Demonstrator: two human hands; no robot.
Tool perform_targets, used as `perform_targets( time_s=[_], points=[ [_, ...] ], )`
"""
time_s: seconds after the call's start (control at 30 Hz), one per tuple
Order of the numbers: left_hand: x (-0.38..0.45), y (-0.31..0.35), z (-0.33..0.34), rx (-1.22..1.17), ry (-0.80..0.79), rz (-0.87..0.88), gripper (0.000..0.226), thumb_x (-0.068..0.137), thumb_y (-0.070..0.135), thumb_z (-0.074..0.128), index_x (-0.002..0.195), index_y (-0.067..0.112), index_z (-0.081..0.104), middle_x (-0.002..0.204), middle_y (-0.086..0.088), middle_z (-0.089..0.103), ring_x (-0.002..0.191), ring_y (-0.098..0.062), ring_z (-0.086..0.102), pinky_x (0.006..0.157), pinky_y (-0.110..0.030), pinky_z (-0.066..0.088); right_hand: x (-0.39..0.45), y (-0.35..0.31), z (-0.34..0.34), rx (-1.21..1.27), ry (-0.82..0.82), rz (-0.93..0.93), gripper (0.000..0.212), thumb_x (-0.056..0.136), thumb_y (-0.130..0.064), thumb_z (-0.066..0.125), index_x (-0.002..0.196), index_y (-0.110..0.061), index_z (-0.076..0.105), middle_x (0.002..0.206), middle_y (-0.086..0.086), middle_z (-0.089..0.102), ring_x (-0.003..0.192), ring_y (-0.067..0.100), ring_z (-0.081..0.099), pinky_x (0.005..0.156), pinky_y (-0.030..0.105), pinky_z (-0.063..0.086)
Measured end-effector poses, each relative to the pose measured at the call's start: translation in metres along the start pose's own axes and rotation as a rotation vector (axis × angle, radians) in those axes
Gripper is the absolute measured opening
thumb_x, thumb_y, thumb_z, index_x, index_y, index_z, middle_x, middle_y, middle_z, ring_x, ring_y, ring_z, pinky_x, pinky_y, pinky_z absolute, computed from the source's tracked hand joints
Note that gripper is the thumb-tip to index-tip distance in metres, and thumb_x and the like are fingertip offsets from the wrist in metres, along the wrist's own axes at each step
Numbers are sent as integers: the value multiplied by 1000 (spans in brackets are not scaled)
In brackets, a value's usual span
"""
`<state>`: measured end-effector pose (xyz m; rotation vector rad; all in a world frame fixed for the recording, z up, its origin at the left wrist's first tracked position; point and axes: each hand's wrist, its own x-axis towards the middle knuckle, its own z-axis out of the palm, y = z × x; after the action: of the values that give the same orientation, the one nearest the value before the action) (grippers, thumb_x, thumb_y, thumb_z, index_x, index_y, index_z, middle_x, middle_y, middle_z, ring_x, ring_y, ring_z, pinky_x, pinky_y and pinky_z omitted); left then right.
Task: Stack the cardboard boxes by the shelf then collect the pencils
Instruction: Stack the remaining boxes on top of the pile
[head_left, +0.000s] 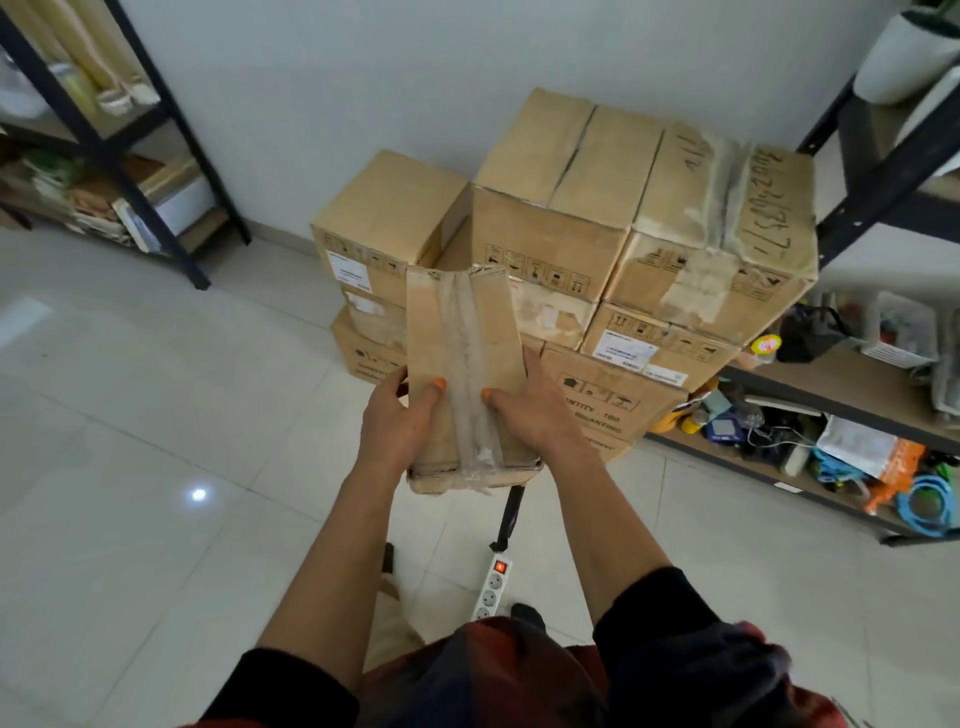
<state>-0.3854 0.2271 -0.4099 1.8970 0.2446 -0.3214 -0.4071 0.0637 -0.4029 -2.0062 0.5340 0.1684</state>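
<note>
I hold a small taped cardboard box (462, 338) in front of me, above the floor. My left hand (397, 415) grips its left side and my right hand (535, 410) grips its right side, thumbs on top. Behind it, against the wall, stands a stack of several cardboard boxes (571, 234), the tallest column (727, 218) beside the right-hand shelf (857, 374). A lower column (384, 218) is on the left of the stack. No pencils are visible.
A dark metal shelf (176, 208) with papers stands at the left. The right shelf holds cables, bags and small clutter (857, 457). A white power strip (491, 587) with a lit red switch lies on the tiled floor near my feet.
</note>
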Motion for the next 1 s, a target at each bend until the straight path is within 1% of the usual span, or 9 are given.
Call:
perform_targets(
  time_s=[0.13,0.23,0.33,0.43,0.53,0.7,0.77,0.83,1.0],
  points=[
    [48,1,-43,-9,-60,-10,50,93,54,54,136,27,54,127,10,56,113,-11,54,99,-32,44,31,-35,45,-20,27,64,79,85,-28,66,150,-28,21,135,5,52,122,30,51,91,36,40],
    [91,4,-80,-21,-129,-86,63,83,76,38,127,36,61,131,11,59,120,-15,55,107,-41,41,48,-67,89,-44,72,80,97,82,-39,68,154,-33,3,149,7,35,130,34,42,102,42,39],
    [124,15,-112,-50,-196,-108,58,91,74,23,113,38,63,120,9,63,110,-16,58,91,-32,43,62,-93,120,-89,104,88,99,79,-52,69,153,-35,5,146,9,25,132,38,35,106,50,36],
    [144,29,-133,-105,-261,-83,59,102,56,14,126,28,60,112,9,62,94,-6,58,70,-19,37,75,-112,135,-152,145,84,101,74,-64,70,151,-36,11,145,10,25,132,38,31,106,50,33],
    [168,29,-145,-122,-326,-48,64,102,54,6,132,27,56,111,10,59,88,-2,55,66,-18,36,95,-131,147,-319,184,104,110,67,-78,65,153,-35,10,152,13,19,138,42,23,110,55,27],
    [208,35,-148,-172,-378,-57,71,100,58,3,135,27,55,121,6,61,97,-8,56,74,-22,40,129,-151,157,-435,233,164,116,61,-88,57,152,-35,9,149,17,18,134,45,25,108,57,28],
    [226,40,-145,-178,-382,-58,68,100,59,2,129,31,57,120,7,61,95,-11,53,85,-28,41,146,-159,157,-467,254,197,118,59,-92,52,152,-34,8,151,20,16,136,46,23,109,57,27],
    [244,46,-142,-180,-394,-76,70,98,61,2,130,32,58,125,6,61,93,-13,51,98,-36,37,166,-166,157,-486,268,230,122,57,-96,48,154,-33,7,154,22,11,138,47,19,111,59,23],
    [299,63,-130,-147,-397,-81,75,98,61,-1,135,28,56,125,9,59,104,-17,50,104,-38,32,220,-182,159,-506,275,273,132,51,-100,46,155,-32,1,158,25,-1,142,48,11,112,64,16]
  ],
)
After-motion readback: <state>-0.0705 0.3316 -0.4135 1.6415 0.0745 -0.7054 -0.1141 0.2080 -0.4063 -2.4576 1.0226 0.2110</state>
